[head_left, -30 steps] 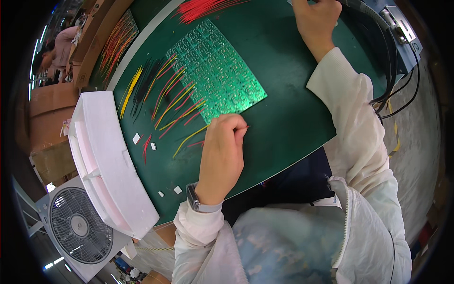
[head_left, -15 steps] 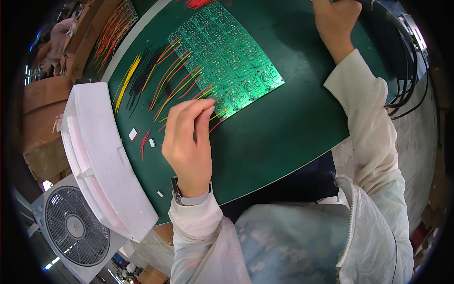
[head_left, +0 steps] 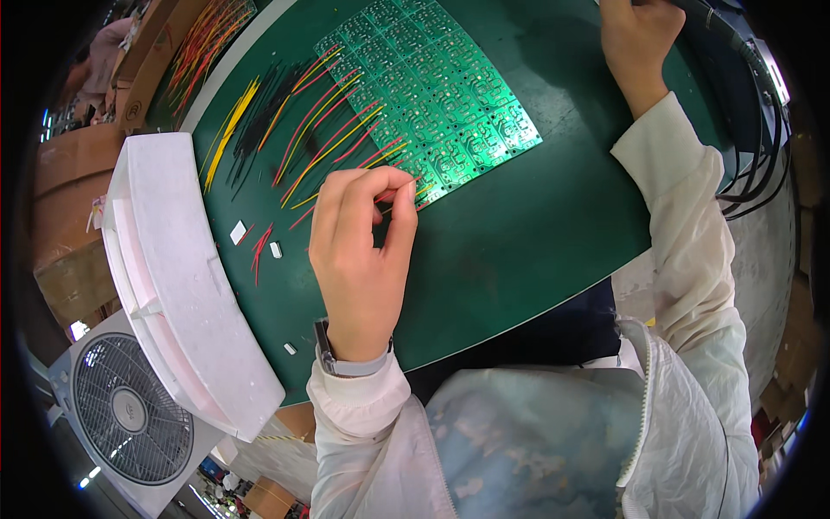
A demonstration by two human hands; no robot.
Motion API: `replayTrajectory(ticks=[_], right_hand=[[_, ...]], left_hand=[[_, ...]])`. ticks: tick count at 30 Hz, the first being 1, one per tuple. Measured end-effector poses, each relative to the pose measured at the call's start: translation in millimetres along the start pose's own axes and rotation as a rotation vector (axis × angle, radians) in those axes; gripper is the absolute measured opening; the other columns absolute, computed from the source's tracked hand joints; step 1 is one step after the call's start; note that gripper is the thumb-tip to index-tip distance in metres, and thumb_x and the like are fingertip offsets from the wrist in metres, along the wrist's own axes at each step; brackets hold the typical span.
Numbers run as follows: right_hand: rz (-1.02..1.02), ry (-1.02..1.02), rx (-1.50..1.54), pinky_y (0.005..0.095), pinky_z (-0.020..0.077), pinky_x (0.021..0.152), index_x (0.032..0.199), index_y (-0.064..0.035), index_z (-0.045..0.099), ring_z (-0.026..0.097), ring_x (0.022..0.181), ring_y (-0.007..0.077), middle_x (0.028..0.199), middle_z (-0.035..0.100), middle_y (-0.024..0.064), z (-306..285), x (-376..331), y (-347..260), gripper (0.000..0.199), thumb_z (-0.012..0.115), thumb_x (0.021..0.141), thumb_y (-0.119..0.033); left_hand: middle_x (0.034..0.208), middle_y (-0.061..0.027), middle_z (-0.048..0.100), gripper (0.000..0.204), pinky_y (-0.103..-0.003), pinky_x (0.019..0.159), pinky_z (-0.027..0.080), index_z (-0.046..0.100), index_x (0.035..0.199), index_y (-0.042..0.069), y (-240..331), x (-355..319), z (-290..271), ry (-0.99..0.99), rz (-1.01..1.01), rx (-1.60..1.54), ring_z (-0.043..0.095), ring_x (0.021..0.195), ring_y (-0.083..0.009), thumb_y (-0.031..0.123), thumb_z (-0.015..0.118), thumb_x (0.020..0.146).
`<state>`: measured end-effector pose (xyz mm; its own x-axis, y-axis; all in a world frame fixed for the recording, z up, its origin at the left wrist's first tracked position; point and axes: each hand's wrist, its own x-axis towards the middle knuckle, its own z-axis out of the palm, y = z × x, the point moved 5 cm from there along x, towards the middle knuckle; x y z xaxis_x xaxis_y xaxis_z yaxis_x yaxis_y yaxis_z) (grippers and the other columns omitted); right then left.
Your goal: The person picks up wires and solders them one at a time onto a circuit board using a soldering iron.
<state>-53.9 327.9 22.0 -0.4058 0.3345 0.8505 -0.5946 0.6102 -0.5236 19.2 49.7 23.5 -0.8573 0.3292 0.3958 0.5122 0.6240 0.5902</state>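
Observation:
A green circuit board panel (head_left: 441, 95) lies on the table, with red and yellow wires (head_left: 333, 143) attached along its left edge and fanning out leftward. My left hand (head_left: 363, 238) is at the panel's near left corner, thumb and index finger pinched on a thin red wire (head_left: 418, 180); the wire is mostly hidden by the fingers. At the top right, my right hand (head_left: 641, 48) is closed beyond the panel's right side. What it grips is cut off by the picture's upper edge.
Loose black wires (head_left: 259, 125) and yellow wires (head_left: 229, 134) lie left of the panel, near short red wires (head_left: 261, 246) and small white pieces (head_left: 276, 250). A white foam tray (head_left: 186, 259) lines the table's left edge, beside a fan (head_left: 130, 411). Black cables (head_left: 761, 164) hang at the right.
My left hand has shifted slightly right and its fingertips sit closer over the board's corner. The right hand stays closed at the top right. The whole view has shifted a little.

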Motion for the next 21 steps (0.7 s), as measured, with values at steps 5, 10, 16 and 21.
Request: replayTrajectory(ticks=[5, 10, 16, 21], right_hand=[[0.012, -0.001, 0.023, 0.0213, 0.0369, 0.061, 0.08, -0.0042, 0.052, 0.046, 0.067, 0.0053, 0.072, 0.05, -0.0022, 0.4, -1.1, 0.1, 0.014, 0.063, 0.087, -0.007], [0.025, -0.001, 0.044, 0.021, 0.036, 0.06, 0.079, -0.0043, 0.051, 0.045, 0.066, 0.0048, 0.071, 0.049, -0.0026, -0.7, -1.8, 0.5, 0.015, 0.063, 0.088, -0.008], [0.004, -0.017, 0.02, 0.0204, 0.0347, 0.058, 0.08, -0.0047, 0.052, 0.044, 0.065, 0.0044, 0.071, 0.049, -0.0028, 0.1, -0.8, 1.9, 0.016, 0.064, 0.088, -0.01], [0.16, -0.016, 0.08, 0.0201, 0.0341, 0.056, 0.082, -0.0061, 0.052, 0.044, 0.06, 0.0045, 0.069, 0.05, -0.0021, -4.6, -9.7, -20.7, 0.015, 0.064, 0.088, -0.012]], left_hand=[[0.085, -0.0068, 0.058, 0.014, -0.03, 0.059, 0.043, 0.061, 0.09, 0.003, -2.1, -0.5, 0.2, 0.019, 0.011, 0.003, 0.055, 0.071, -0.0184, -0.004, 0.067, 0.08], [0.085, -0.0052, 0.06, 0.012, -0.033, 0.066, 0.043, 0.062, 0.09, 0.005, -1.0, -1.0, -0.6, 0.041, 0.086, 0.088, 0.054, 0.074, -0.0206, 0.001, 0.069, 0.08], [0.082, -0.0029, 0.06, 0.007, -0.033, 0.068, 0.042, 0.066, 0.084, 0.006, 0.0, -1.7, -1.2, 0.008, 0.007, 0.066, 0.055, 0.071, -0.0208, 0.006, 0.071, 0.079], [0.081, -0.0046, 0.059, 0.012, -0.03, 0.058, 0.045, 0.065, 0.083, 0.004, -1.8, -3.7, 4.3, -0.008, -0.081, -0.006, 0.055, 0.07, -0.0199, -0.002, 0.072, 0.074]])
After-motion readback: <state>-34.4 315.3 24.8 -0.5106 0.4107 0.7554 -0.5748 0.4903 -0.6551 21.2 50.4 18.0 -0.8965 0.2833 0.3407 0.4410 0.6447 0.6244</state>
